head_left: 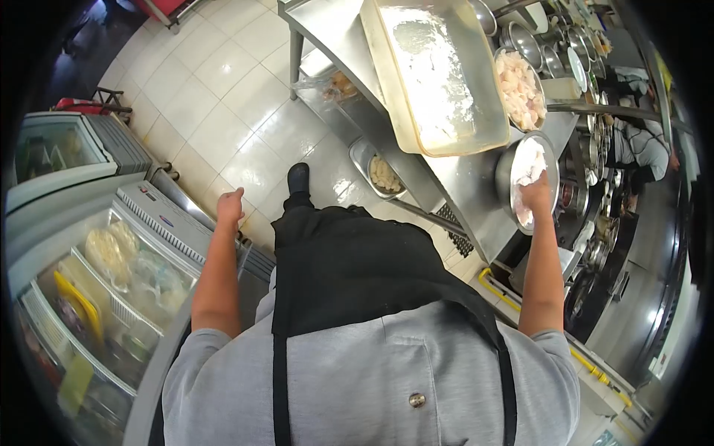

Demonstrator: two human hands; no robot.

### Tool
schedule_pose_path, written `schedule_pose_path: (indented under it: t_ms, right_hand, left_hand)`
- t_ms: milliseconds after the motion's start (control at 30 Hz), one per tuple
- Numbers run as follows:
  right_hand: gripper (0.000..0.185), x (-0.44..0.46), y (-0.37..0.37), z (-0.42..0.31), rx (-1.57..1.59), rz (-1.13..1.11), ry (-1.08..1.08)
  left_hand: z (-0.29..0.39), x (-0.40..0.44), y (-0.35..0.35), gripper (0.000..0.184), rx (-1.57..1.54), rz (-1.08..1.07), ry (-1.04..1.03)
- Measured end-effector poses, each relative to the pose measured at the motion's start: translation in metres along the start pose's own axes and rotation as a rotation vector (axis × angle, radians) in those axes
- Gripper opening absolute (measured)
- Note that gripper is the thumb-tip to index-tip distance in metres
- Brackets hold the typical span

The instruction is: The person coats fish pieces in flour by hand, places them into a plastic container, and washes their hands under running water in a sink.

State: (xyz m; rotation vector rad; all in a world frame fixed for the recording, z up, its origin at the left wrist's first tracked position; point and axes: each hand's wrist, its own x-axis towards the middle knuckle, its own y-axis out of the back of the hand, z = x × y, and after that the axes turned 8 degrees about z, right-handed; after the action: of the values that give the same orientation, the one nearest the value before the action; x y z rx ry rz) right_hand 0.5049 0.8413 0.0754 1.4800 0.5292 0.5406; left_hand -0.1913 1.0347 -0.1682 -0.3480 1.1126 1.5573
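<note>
My right hand [534, 198] reaches into a round metal bowl [506, 182] on the steel counter's near corner. White powder [529, 162], flour-like, lies in the bowl around the hand; my fingers are hidden there, so I cannot see whether they grip anything. Beyond the bowl stands a bowl of pale, raw-looking meat pieces [520, 89]. Beside both bowls is a large translucent plastic tub [487, 141] with white powder over its bottom. My left hand [231, 206] hangs in the air over the floor, thumb apart from loosely bent fingers, with nothing visible in it.
Glass-topped freezers [160, 223] with bagged food stand at left. Under the steel counter [476, 186], a lower shelf holds a container of pale pieces [384, 175]. Pans and bowls crowd the cooking line [591, 171] at right, with a yellow pipe [500, 291] below. Another person [641, 152] stands beyond.
</note>
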Motion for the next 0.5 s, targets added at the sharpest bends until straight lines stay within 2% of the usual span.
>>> schedule_pose_path:
  t_ms: [67, 133, 167, 233, 267, 300, 333, 400, 500]
  right_hand:
    - [0.07, 0.008, 0.033, 0.006, 0.097, -0.045, 0.033]
    - [0.079, 0.029, 0.052, 0.031, 0.195, -0.272, 0.093]
    - [0.079, 0.033, 0.052, 0.038, 0.204, -0.263, 0.096]
    - [0.092, 0.013, 0.055, 0.013, 0.147, -0.092, 0.447]
    - [0.099, 0.012, 0.044, 0.003, 0.039, -0.115, 0.435]
    - [0.099, 0.024, -0.008, 0.028, 0.119, 0.078, 0.632]
    - [0.086, -0.007, 0.013, -0.011, 0.041, 0.014, 0.465]
    - [0.072, -0.01, 0.017, -0.011, 0.08, 0.025, 0.404]
    - [0.063, 0.001, 0.036, 0.013, 0.138, -0.028, 0.324]
  left_hand:
    - [-0.012, -0.029, -0.005, 0.048, -0.023, -0.011, 0.018]
    - [-0.034, -0.047, -0.016, 0.048, -0.041, -0.005, 0.008]
    - [-0.044, -0.055, -0.023, 0.047, -0.029, 0.009, 0.026]
    - [-0.06, -0.076, -0.034, 0.043, 0.011, 0.033, 0.025]
    - [-0.062, -0.091, -0.043, 0.043, 0.008, 0.033, 0.016]
    - [-0.062, -0.108, -0.052, 0.04, 0.012, 0.039, 0.004]
    - [-0.067, -0.122, -0.058, 0.038, 0.02, 0.044, -0.007]
    - [-0.083, -0.135, -0.069, 0.034, 0.009, 0.031, -0.066]
    - [-0.102, -0.155, -0.076, 0.029, -0.031, 0.087, -0.153]
